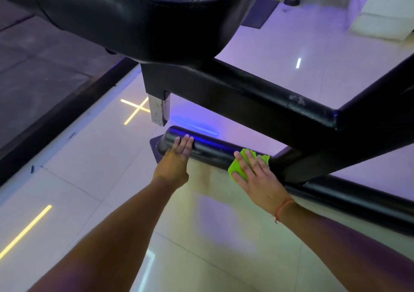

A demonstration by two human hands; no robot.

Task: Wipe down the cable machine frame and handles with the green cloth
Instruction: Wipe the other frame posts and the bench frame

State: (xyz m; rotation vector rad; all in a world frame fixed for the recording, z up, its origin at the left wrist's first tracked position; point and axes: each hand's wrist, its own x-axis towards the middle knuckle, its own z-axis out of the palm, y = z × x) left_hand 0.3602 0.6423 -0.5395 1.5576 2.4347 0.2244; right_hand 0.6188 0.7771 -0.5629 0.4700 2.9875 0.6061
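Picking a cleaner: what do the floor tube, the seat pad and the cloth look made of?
Floor tube: likely painted steel, glossy black, sharp blue reflections. Seat pad: looks like black vinyl or leather, stitched seam, soft sheen. Green cloth: seemingly microfibre, matte, fuzzy edges.

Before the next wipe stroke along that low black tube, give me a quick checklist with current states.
1. Green cloth under the right hand: ok, flat fingers press it onto the floor tube.
2. Cloth in contact with the tube: ok, it lies draped over the tube beside the frame junction.
3. Left hand bracing: ok, open fingers rest on the tube near its end.
4. Path between the hands: ok, bare tube, nothing lying on it.
5. Clearance under the padded seat: ok, both hands lie well below it.
6. Tube already clean: cannot tell, lighting glare hides the surface.
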